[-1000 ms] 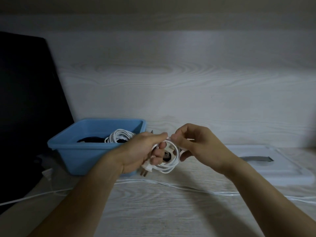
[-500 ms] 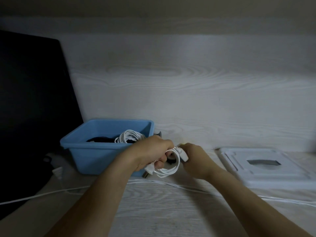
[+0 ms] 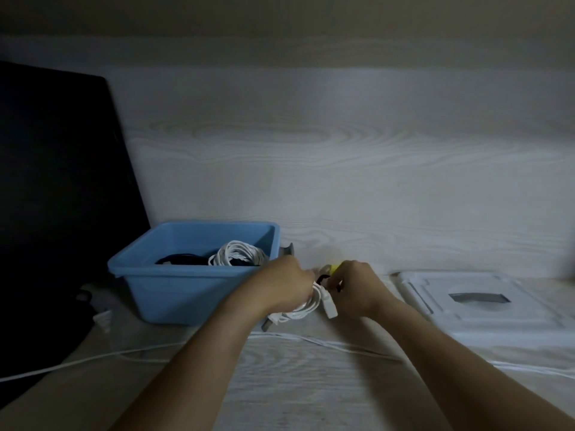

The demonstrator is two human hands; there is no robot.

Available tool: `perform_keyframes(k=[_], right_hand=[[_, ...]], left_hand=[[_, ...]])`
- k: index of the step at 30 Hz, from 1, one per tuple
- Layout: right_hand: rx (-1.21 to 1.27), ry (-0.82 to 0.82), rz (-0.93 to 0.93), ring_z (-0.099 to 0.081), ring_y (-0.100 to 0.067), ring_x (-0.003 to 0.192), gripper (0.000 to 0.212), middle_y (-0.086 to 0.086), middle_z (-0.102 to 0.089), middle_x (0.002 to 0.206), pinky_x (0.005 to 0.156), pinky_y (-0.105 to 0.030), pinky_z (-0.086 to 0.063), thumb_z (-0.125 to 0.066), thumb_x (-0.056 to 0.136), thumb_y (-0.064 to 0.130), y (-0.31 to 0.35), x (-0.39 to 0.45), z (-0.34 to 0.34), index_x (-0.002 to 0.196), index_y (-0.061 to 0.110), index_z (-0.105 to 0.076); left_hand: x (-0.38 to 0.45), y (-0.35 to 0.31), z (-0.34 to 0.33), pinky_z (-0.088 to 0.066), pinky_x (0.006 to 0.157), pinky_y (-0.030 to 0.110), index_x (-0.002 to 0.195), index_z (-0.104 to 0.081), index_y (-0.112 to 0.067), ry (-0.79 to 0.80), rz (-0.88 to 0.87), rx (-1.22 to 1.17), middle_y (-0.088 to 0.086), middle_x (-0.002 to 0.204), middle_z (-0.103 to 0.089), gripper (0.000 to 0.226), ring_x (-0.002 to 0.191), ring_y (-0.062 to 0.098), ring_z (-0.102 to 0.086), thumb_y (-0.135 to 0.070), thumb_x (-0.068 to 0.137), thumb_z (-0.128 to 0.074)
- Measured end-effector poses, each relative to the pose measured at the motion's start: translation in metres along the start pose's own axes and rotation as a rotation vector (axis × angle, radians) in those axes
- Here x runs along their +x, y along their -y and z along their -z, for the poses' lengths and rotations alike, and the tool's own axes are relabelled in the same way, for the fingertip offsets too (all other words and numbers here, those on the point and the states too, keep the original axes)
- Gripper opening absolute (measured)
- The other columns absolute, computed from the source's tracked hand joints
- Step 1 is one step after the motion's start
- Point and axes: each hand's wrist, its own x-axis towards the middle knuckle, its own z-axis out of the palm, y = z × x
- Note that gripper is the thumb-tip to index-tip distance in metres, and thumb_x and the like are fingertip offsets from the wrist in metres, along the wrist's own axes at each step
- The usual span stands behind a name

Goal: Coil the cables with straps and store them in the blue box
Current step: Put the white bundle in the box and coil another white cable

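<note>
near tabletop edge: thin white cord (image 3: 326, 343) trails across the pale wood-grain tabletop (image 3: 311, 393) | middle: my left hand (image 3: 287, 286) grips the round white cable coil (image 3: 306, 307); my right hand (image 3: 356, 287) pinches a black strap (image 3: 323, 278) beside it | far left: smooth plastic blue box (image 3: 174, 293) holding white coil (image 3: 238, 255) and black coil (image 3: 182, 259) | far right: flat white lid (image 3: 479, 303)

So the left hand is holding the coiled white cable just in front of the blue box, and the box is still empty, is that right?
Not quite: the blue box is not empty. The head view shows a white coil and a black cable inside. The left hand does hold the coiled white cable there.
</note>
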Motion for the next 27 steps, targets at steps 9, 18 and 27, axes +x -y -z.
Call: perform_keyframes(k=[9,18,27], right_hand=[[0.129,0.046,-0.166,-0.052,-0.001,0.051,0.018,0.008,-0.063,0.060,0.048,-0.014,-0.034,-0.085,0.075,0.032,-0.024,-0.024,0.035,0.073,0.024,-0.068],[0.189,0.147,-0.094,-0.045,-0.001,0.051,0.022,0.012,-0.054,0.059,0.054,-0.011,-0.035,-0.078,0.079,0.022,-0.025,-0.041,0.034,0.064,0.021,-0.062],[0.584,0.178,-0.020,-0.067,-0.007,0.068,0.013,-0.009,-0.075,0.076,0.064,-0.017,-0.049,-0.085,0.071,0.001,-0.006,-0.044,0.042,0.080,-0.002,-0.076]], left_hand=[[-0.002,-0.001,-0.014,-0.051,0.063,0.038,0.090,-0.061,0.000,0.016,-0.065,0.011,0.016,0.079,-0.061,0.037,0.064,0.023,-0.059,-0.024,0.104,-0.036],[0.009,0.000,-0.044,-0.050,0.068,0.032,0.095,-0.056,-0.002,-0.209,-0.004,-0.269,0.022,0.100,-0.068,0.040,0.085,0.033,-0.065,-0.040,0.098,-0.045],[0.010,0.010,-0.060,-0.056,0.066,0.034,0.089,-0.067,-0.004,-0.091,0.040,-0.486,0.009,0.070,-0.073,0.032,0.063,0.018,-0.070,-0.035,0.084,-0.073]])
